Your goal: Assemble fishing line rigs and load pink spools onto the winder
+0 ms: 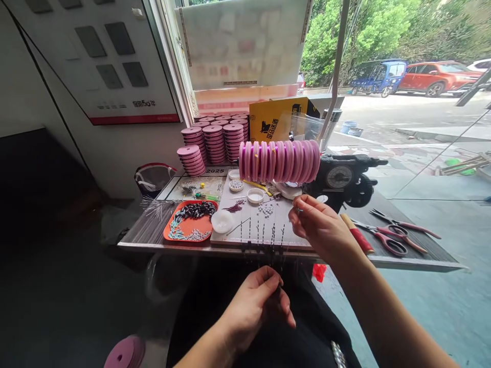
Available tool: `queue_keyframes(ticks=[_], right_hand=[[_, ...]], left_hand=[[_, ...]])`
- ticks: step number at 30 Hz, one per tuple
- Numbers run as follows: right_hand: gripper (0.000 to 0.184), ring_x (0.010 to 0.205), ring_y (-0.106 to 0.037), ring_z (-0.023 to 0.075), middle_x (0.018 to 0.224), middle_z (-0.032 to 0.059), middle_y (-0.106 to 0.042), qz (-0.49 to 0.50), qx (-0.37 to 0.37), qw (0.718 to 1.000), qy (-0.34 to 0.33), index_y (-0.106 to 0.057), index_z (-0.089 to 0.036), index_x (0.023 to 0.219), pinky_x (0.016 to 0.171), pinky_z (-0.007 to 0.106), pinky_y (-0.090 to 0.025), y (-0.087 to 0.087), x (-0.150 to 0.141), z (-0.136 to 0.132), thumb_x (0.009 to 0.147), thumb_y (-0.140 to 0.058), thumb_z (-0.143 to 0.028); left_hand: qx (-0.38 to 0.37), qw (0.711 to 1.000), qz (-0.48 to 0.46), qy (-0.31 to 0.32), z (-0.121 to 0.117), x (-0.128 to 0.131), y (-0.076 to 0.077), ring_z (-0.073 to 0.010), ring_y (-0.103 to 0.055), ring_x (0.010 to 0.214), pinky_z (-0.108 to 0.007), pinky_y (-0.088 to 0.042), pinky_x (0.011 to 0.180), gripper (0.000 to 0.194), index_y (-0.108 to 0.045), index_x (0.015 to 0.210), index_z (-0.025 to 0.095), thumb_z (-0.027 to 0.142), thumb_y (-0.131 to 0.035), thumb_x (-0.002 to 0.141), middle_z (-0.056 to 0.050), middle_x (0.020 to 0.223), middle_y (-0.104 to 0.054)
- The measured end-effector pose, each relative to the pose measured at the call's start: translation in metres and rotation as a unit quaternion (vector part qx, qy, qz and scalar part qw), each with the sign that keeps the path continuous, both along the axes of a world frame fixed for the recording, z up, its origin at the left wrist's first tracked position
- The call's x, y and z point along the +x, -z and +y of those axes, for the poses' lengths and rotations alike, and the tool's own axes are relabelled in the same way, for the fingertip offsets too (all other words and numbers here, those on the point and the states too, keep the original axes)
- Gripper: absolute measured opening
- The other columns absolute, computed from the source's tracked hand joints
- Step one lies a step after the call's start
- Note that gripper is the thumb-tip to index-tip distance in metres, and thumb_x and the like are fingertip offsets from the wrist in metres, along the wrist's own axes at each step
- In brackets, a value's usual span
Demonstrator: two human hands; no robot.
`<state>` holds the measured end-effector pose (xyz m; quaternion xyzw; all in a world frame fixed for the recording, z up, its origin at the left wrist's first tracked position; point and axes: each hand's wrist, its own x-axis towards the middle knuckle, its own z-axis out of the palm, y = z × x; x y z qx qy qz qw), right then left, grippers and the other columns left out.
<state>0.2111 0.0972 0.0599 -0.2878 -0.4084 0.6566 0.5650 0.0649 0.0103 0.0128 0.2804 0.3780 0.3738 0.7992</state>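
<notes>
My left hand (257, 301) is closed in a pinch below the table's front edge, at the lower ends of thin lines with dark beads (273, 235). A small dark bit shows at its fingertips; the dark clothing behind blurs it. Higher up and to the right, my right hand (322, 222) pinches something tiny that I cannot make out. Several such lines hang over the board's front edge, below a row of pink spools (279, 161) on a horizontal shaft. Behind the lines, loose pale beads (265, 210) lie on the white board (245, 230).
An orange tray (168, 232) holds dark, turquoise and silvery pieces. Small white dishes (255, 195) stand on the board. A black machine with a dial (339, 177), a red thread cone (360, 239), scissors (391, 243) and pliers (406, 224) are on the right. Stacked pink spools (213, 143) stand behind.
</notes>
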Motion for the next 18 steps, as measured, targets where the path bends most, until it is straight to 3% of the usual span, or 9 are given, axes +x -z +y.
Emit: queue_keyframes(ticks=[18], right_hand=[[0.028,0.038,-0.038,0.0056,0.051,-0.0028,-0.052,-0.003,-0.001,1.000,0.003,-0.048,-0.018,0.072,0.038,0.018,-0.021,0.0021,0.0015,0.0022,0.069,-0.071,-0.034]], left_hand=[[0.001,1.000,-0.012,-0.010,-0.0041,-0.0052,-0.0025,-0.0117,-0.056,0.044,-0.025,-0.042,0.054,0.022,-0.047,0.076,0.016,0.036,-0.057,0.077,0.002,0.049,-0.057]])
